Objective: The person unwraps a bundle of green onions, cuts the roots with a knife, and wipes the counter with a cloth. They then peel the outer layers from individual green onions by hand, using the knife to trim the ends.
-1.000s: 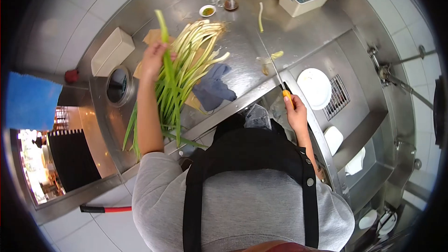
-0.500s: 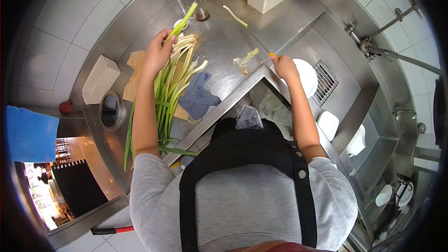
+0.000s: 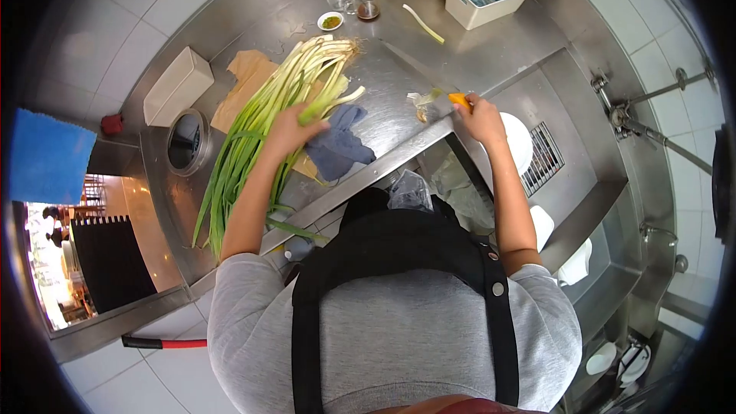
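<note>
My left hand [image 3: 290, 134] is closed round a green onion stalk [image 3: 316, 110], blurred by motion, low over the bunch of green onions [image 3: 264, 119]. The bunch lies on the steel counter, roots away from me and leaves towards me. A blue-grey cloth [image 3: 340, 146] lies beside it. My right hand [image 3: 483, 119] grips the orange handle of a knife [image 3: 460, 100]; its thin blade points up and left, smeared and hard to make out. Just left of that handle lie peeled trimmings [image 3: 421, 105]. Farther back is a loose pale stalk [image 3: 423, 23].
Two glasses [image 3: 366, 3] and a small sauce dish [image 3: 330, 21] stand at the back. A cream bin with blue-green sponges [image 3: 488, 1] is at back right. White plates [image 3: 517, 142] and a drain grate [image 3: 543, 159] are right. An open counter hole [image 3: 452, 172] lies near me.
My left hand has come down and towards me with the stalk, from upright to low over the bunch. My right hand has stayed near the counter opening with the knife. The view has shifted.
</note>
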Available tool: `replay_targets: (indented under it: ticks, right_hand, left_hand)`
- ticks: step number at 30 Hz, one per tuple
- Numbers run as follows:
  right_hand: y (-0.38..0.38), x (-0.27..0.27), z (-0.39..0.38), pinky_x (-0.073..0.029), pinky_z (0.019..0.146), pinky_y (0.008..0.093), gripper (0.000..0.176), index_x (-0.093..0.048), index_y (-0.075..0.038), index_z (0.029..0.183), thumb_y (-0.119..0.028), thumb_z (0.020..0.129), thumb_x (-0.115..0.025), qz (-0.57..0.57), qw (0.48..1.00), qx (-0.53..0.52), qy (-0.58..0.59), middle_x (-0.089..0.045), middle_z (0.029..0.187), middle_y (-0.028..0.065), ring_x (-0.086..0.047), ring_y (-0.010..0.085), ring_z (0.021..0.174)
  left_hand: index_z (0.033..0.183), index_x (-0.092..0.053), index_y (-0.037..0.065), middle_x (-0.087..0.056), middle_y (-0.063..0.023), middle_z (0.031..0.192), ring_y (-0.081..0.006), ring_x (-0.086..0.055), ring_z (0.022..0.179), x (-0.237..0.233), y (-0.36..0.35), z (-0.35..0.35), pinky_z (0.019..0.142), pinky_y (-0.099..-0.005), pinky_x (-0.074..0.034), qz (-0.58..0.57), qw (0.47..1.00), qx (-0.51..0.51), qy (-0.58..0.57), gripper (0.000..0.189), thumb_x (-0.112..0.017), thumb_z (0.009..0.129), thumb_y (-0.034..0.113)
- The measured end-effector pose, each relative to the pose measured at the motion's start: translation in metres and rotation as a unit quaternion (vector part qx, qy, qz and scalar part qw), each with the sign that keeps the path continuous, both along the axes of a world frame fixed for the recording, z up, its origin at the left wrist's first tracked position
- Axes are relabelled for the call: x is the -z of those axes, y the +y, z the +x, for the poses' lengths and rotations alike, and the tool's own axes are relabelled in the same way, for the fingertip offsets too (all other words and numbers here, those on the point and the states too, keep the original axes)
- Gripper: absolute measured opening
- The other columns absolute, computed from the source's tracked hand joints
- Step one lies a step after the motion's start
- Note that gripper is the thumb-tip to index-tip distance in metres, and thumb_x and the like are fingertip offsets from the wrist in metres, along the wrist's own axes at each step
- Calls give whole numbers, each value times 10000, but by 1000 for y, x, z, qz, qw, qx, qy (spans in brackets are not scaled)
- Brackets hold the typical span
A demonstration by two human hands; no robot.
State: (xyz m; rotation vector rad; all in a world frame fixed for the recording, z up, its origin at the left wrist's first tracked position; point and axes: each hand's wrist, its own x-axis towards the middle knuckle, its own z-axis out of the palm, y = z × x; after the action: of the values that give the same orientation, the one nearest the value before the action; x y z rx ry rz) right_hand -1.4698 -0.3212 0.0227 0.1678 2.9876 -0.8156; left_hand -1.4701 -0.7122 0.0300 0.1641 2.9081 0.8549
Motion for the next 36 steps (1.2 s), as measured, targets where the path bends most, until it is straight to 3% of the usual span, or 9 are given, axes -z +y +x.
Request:
replay_targets:
  ticks: [2,7,12,15,18,20,26,30,36]
  right_hand:
    - [-22,-1,3,-463,811,443,359,-591,13,1044,-272,824,-596,-17,1000,-16,-2,-624,925,249,-593,397,916]
    - [-81,14,39,-468,784,405,368,-499,21,1123,-201,844,-586,-179,971,-105,120,-599,966,240,-600,369,882]
    - [-155,-4,72,-474,689,323,355,-436,-20,1078,-108,814,-657,-350,915,-178,94,-582,849,150,-603,238,773]
    - [-198,-12,78,-472,730,388,365,-414,-10,1067,-66,789,-644,-416,882,-209,71,-593,861,196,-595,374,855]
    - [-217,-23,76,-469,700,340,378,-434,-17,1095,-19,778,-640,-383,839,-323,212,-567,873,147,-581,291,826]
    - [-214,-22,60,-459,727,340,338,-487,-29,1074,-64,776,-644,-429,831,-346,71,-556,890,161,-557,338,852]
    - [-208,67,3,-457,791,416,417,-597,-108,1014,-322,684,-734,0,884,-448,131,-563,917,173,-506,366,944]
    - [-212,66,-19,-456,770,408,401,-577,-104,952,-199,597,-736,-138,842,-522,-4,-542,884,155,-556,331,869]
    - [-164,-43,-125,-466,754,392,374,-563,-74,954,-100,597,-672,-227,912,-259,224,-597,919,153,-573,339,871]
  left_hand:
    - [1037,-601,-1,-646,-194,850,-310,-631,774,-1,28,27,705,-376,-483,8,999,10,-36,588,-774,652,408]
    - [867,-658,-8,-646,-130,729,-223,-617,641,4,53,54,612,-320,-480,171,955,-55,235,359,-751,718,305]
    - [786,-672,-4,-622,-26,609,-53,-499,513,-47,62,81,509,-222,-398,246,945,-211,38,273,-702,791,267]
    - [788,-643,-18,-612,-73,628,-101,-525,539,-28,60,93,524,-259,-428,281,931,-221,72,292,-719,770,263]
    - [760,-633,-13,-556,-24,583,-87,-469,507,-17,50,105,495,-251,-393,275,904,-292,148,268,-720,772,240]
    - [725,-613,0,-499,24,572,-57,-421,501,-15,29,113,462,-233,-343,304,871,-344,174,240,-707,790,212]
    - [716,-581,26,-471,52,573,-15,-384,494,-16,0,147,441,-194,-288,406,788,-427,176,213,-672,827,184]
    - [738,-586,28,-480,48,578,-22,-400,483,-19,-14,179,433,-189,-293,397,786,-443,171,198,-663,835,182]
    - [763,-584,24,-508,29,604,-28,-424,480,-37,-15,216,419,-181,-293,398,746,-493,207,174,-636,854,164]
